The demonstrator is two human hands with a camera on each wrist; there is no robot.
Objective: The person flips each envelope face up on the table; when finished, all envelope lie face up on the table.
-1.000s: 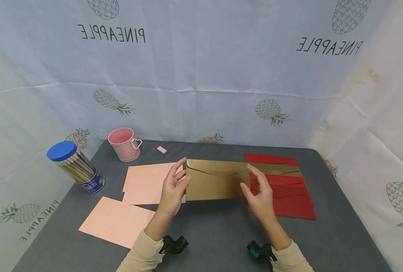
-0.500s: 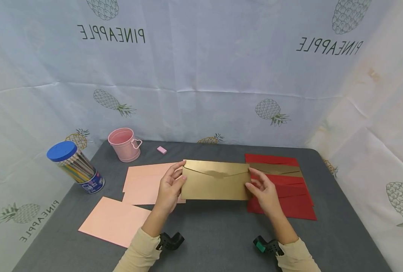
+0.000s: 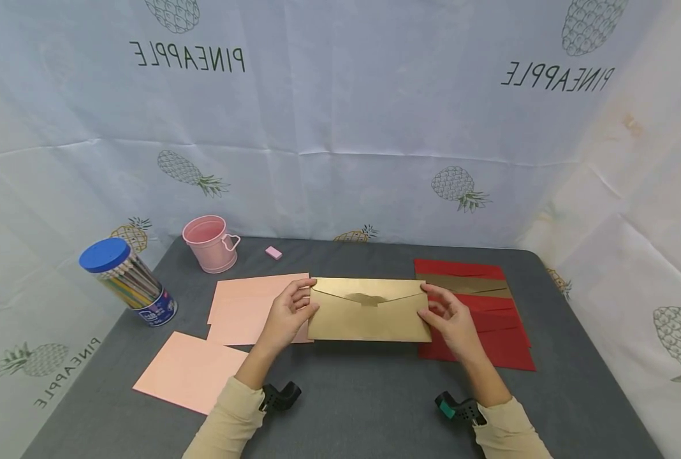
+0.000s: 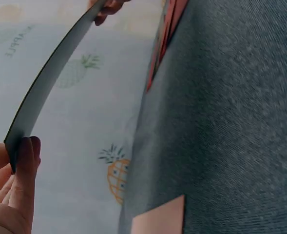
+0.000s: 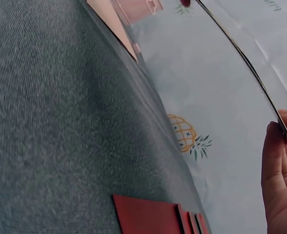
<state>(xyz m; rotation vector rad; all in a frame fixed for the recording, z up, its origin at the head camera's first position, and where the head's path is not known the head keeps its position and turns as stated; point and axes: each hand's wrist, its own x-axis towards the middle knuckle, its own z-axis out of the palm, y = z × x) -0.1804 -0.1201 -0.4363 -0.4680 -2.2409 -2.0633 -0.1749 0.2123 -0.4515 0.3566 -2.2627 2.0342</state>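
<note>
The fingers of the left hand pinch the left short edge of a gold envelope, thumb on one face and fingertips on the other, as the left wrist view shows from the side; only the fingertips and thumb are in that view, the rest of the hand being cut off at the lower corner. The right hand pinches the opposite short edge in the same way, its fingers curled onto the paper; the right wrist view catches only part of them at the frame's edge, and the thumb is mostly hidden behind the envelope's rim. Seen edge-on from both wrists, the envelope is a thin bowed line held above the table, not lying on it. From the head view it hangs between the two hands over the middle of the table, its long axis running left to right, the flap side facing the person with the flap's point directed downward and the fold along the top edge. Whether the flap is sealed cannot be told. Just to the left lie pink sheets, partly hidden by the left hand, with another pink sheet nearer the person. To the right lies a pile of red envelopes with a second gold envelope tucked among them, mostly covered. Further left stand a pink cup, a small pink eraser and a blue-lidded tub of pencils.
</note>
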